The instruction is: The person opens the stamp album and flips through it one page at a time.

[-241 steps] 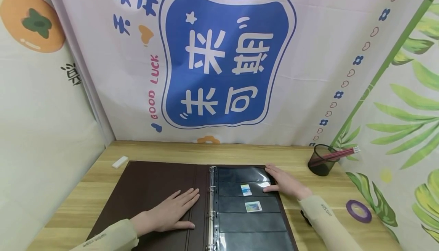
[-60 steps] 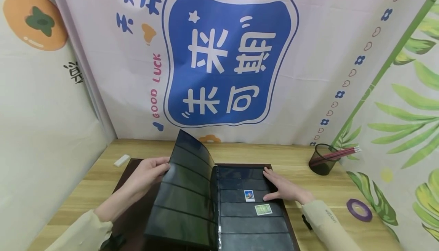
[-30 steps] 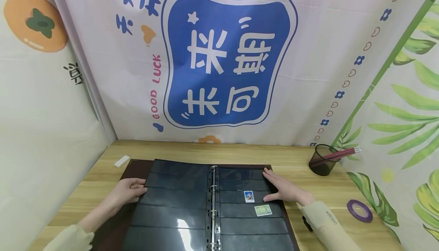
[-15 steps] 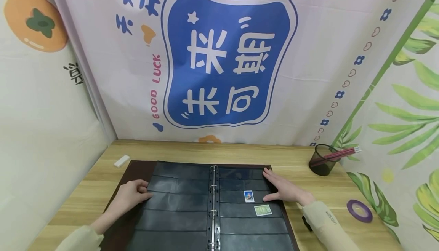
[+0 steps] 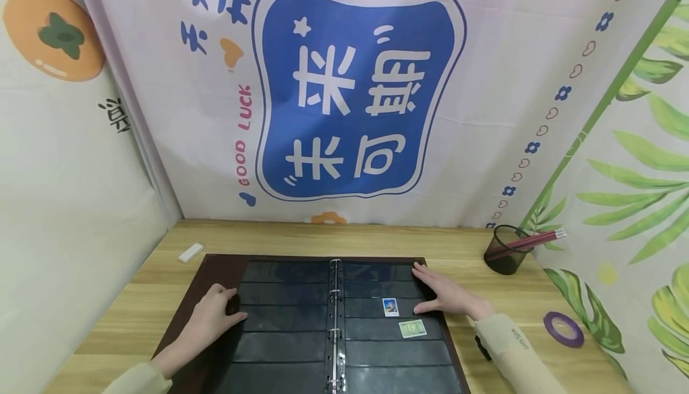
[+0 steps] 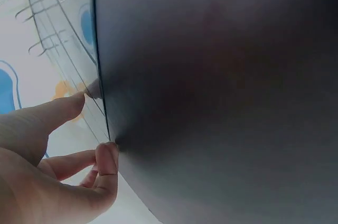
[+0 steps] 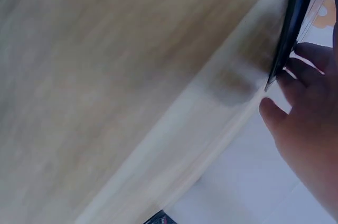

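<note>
Left page (image 5: 280, 346) has come down since two seconds ago, from standing raised to lying flat on the left half of the open album (image 5: 220, 268). Left hand (image 5: 211, 316) touches its outer edge, fingers loosely bent, thumb apart from them over the page. On the album's right half, the right page (image 5: 398, 355) holds the blue stamp (image 5: 390, 307) and green stamp (image 5: 412, 329). Right hand (image 5: 449, 295), fingers spread, rests on the album's right edge. Just beyond the album's far left corner lies the eraser (image 5: 191, 253); right of the album are the cup (image 5: 503, 265) of pencils (image 5: 538, 240) and the tape (image 5: 565, 341).
</note>
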### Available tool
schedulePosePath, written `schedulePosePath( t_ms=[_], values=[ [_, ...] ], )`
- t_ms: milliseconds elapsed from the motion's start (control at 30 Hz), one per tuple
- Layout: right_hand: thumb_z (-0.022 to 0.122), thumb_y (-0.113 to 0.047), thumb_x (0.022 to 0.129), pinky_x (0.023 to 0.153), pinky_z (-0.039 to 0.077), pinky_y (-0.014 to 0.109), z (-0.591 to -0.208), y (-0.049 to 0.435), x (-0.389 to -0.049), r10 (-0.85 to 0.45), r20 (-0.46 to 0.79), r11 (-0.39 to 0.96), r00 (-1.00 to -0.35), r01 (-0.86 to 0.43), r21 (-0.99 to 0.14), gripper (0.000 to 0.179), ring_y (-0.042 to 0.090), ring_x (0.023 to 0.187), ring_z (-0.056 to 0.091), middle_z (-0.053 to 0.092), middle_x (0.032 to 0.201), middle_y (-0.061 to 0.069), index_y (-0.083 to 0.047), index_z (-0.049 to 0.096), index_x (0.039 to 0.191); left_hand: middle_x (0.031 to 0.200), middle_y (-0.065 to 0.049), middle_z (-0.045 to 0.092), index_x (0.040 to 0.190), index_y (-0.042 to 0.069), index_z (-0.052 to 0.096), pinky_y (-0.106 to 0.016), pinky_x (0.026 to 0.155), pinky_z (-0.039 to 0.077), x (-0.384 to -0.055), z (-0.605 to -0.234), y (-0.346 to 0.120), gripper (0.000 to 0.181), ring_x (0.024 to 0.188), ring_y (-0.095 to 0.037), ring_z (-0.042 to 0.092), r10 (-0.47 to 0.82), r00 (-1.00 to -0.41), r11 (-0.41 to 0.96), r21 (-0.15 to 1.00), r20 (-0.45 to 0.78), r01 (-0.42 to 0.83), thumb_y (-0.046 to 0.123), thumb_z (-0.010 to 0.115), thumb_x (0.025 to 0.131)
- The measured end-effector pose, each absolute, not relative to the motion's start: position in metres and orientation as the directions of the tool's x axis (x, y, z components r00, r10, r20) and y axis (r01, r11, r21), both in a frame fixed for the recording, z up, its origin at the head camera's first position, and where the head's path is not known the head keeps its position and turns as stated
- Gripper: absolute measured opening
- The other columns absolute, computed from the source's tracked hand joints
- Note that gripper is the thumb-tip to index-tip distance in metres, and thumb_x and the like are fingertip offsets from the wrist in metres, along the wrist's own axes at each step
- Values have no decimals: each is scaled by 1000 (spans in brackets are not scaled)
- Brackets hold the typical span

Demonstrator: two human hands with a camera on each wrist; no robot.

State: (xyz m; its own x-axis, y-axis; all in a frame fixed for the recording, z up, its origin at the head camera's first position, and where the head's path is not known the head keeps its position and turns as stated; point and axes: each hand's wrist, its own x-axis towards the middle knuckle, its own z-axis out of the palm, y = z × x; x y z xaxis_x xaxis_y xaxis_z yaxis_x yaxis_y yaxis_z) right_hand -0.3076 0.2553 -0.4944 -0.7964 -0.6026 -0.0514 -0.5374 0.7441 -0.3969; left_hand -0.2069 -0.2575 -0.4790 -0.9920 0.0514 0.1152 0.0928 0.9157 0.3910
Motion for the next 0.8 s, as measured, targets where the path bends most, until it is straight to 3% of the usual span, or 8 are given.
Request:
schedulePosePath(
  t_ms=[100, 200, 333, 533, 800],
  values=[
    [71, -59, 82, 113, 33, 63, -496, 258, -311, -615, -8, 738, -788, -572, -358, 99, 47, 145, 33, 29, 161, 24, 1, 36, 152, 109, -24, 59, 122, -15, 61, -36, 65, 52, -206, -483, -255, 61, 84, -25, 61, 81, -984, 922, 362, 157, 134, 20, 84, 78],
    [73, -58, 80, 114, 30, 65, -497, 260, -314, -614, 20, 738, -789, -583, -338, 101, 47, 146, 31, 29, 160, 25, 2, 36, 152, 120, -27, 61, 126, -12, 61, -47, 81, 56, -205, -486, -253, 65, 101, -38, 62, 155, -961, 927, 304, 228, 221, 24, 84, 78],
    [74, -60, 78, 117, 25, 66, -496, 260, -316, -605, 18, 748, -796, -576, -330, 108, 45, 149, 25, 25, 162, 26, 4, 31, 153, 140, -31, 53, 136, -10, 54, -62, 99, 47, -202, -489, -250, 77, 129, -50, 50, 277, -924, 904, 256, 264, 344, 37, 80, 81],
    [72, -63, 77, 118, 27, 61, -495, 259, -318, -593, -32, 767, -804, -552, -327, 111, 44, 150, 25, 21, 163, 25, 4, 28, 154, 157, -24, 37, 148, -3, 42, -67, 109, 35, -199, -490, -245, 89, 145, -46, 33, 375, -911, 868, 282, 171, 410, 59, 63, 88],
    [73, -61, 77, 118, 30, 58, -491, 255, -317, -559, -80, 775, -825, -486, -405, 110, 42, 151, 23, 18, 165, 22, 0, 26, 156, 160, -17, 36, 150, 3, 42, -63, 115, 31, -198, -492, -244, 87, 148, -37, 34, 431, -896, 879, 175, 105, 443, 66, 52, 91]
  ],
)
